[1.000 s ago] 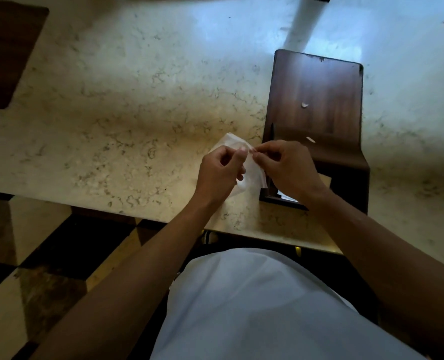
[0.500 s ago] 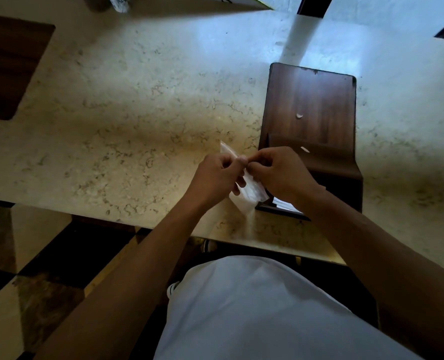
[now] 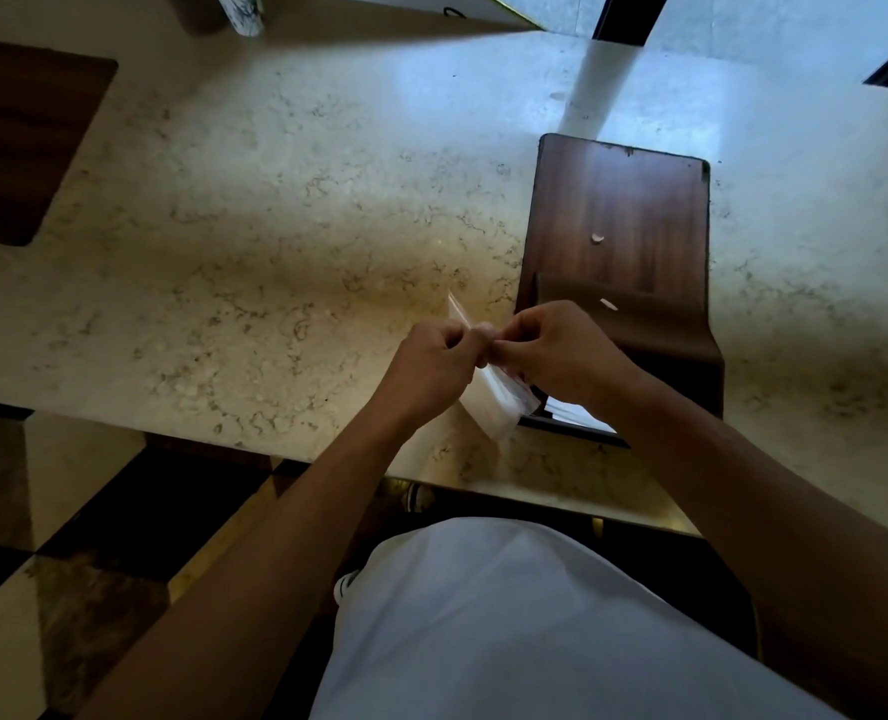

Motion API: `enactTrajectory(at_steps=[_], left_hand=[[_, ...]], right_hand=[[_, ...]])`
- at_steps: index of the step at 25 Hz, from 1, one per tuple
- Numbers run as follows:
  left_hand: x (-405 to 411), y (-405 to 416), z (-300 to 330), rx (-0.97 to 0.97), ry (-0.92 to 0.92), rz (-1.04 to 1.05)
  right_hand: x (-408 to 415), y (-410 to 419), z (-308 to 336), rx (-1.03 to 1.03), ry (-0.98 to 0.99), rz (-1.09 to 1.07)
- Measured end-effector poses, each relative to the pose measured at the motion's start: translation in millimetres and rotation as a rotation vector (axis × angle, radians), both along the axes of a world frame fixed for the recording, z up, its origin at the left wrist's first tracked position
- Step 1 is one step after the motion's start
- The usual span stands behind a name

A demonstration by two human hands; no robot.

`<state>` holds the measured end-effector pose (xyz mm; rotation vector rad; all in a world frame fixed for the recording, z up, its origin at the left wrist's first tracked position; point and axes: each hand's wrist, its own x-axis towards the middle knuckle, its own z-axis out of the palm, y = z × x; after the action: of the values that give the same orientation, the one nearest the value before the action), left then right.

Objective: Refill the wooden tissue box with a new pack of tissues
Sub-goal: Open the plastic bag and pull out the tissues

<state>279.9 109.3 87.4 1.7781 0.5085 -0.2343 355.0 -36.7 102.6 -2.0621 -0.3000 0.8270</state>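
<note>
Since a second ago the thin white tissue pack (image 3: 499, 402) has turned from a broad face to a narrow edge-on strip, slanting down toward the table's near edge. The left hand (image 3: 426, 371) and right hand (image 3: 561, 356) meet knuckle to knuckle above the beige marble tabletop (image 3: 275, 252), both pinching the pack's top, forearms converging. The dark brown wooden tissue box (image 3: 618, 226) lies open just beside, under the right wrist.
</note>
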Motion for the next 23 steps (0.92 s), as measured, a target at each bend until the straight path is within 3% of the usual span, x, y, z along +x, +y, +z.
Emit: enactTrajectory(at_steps=[7,10,13,16,21,23], left_hand=[[-2,4,0,-0.158,0.033,-0.093],[-3,9,0,-0.264,0.02,-0.068],[-3,10,-3,-0.251,0.027,-0.063],[-3,12,-5,-0.19,0.058,-0.077],[-3,19,-4,-0.027,0.029,-0.154],[-2,18,-2,-0.013,0.01,-0.158]], right_hand=[[10,-6,-5,0.063,0.355,-0.029],[14,-9,-6,0.206,0.543,-0.097],[12,-7,-8,0.262,0.645,-0.118],[8,-2,-10,0.155,0.496,-0.033],[6,7,-4,-0.11,0.008,0.253],[6,9,-1,-0.13,-0.032,0.323]])
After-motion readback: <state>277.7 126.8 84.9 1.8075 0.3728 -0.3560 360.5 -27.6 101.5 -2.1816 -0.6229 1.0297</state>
